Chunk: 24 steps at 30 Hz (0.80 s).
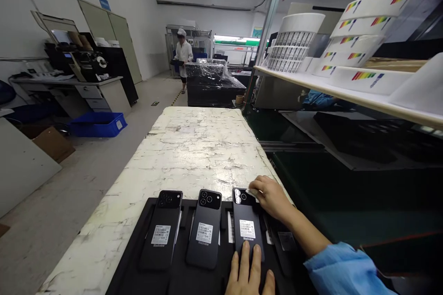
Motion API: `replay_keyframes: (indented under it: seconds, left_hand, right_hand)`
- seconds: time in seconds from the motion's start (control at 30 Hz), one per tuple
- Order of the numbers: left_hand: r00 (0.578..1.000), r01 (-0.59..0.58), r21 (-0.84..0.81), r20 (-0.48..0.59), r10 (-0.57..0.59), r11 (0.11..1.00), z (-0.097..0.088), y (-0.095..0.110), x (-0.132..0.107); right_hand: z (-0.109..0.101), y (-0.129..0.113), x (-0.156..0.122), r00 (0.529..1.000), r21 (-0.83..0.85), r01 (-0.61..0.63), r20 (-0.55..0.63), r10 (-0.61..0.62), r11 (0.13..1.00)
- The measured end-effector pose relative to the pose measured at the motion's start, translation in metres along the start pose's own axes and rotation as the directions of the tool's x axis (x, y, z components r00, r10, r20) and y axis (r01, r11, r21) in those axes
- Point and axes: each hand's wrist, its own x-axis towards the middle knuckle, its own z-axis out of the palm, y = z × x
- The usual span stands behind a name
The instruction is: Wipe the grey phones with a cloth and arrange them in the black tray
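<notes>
Supporting phones (pixel 246 215): black tray (pixel 178 260), cracked tabletop (pixel 200 152)

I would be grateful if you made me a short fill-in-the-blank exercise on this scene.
1. The right hand holds a small wad of ____ material near the phone's top.
2. The left hand's fingers lie on the phone's ____, not its screen.
3. The phone lies on a tray coloured ____.
4. The plastic bin on the floor is ____.

Missing words: white; back; black; blue.
</notes>
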Motion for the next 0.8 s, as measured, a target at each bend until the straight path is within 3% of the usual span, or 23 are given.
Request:
replay_keyframes:
  seconds: [0.17,0.27,0.4,0.5,0.57,0.63,0.73,0.8]
  left_hand:
    - [0.991,0.015,-0.006,-0.135,-0.015,1.000,0.002,0.004,0.009]
    - [0.989,-0.029,-0.024,-0.145,0.025,0.999,-0.004,0.000,0.013]
    - [0.992,-0.058,-0.011,-0.113,0.057,0.998,-0.006,-0.003,0.015]
    - [0.987,-0.021,0.003,-0.157,0.021,1.000,-0.001,0.000,0.013]
    - [0.982,-0.009,-0.005,-0.186,0.008,1.000,0.002,0.001,0.012]
    - [0.988,-0.020,-0.013,-0.154,0.018,1.000,0.000,-0.002,0.010]
    - [0.998,-0.061,0.001,0.000,0.061,0.998,-0.010,-0.010,0.011]
    - [0.995,-0.090,0.000,0.036,0.090,0.996,-0.016,-0.014,0.013]
  right_hand:
    - [0.026,-0.031,0.007,0.990,-0.023,0.141,-0.028,-0.141,0.990]
    - [0.038,-0.039,0.013,0.990,-0.072,0.102,-0.089,-0.108,0.992]
    - [0.033,-0.013,0.018,0.980,-0.079,-0.059,-0.195,0.043,0.995]
    - [0.023,0.010,0.007,0.954,-0.075,-0.168,-0.264,0.143,0.983]
    - [0.020,0.011,-0.004,0.941,-0.068,-0.198,-0.293,0.170,0.978]
    - [0.025,-0.002,-0.015,0.950,-0.050,-0.146,-0.285,0.126,0.988]
    - [0.040,-0.025,-0.020,0.973,-0.062,0.023,-0.228,-0.037,0.998]
    - [0.043,-0.026,-0.017,0.974,-0.105,0.047,-0.216,-0.069,0.993]
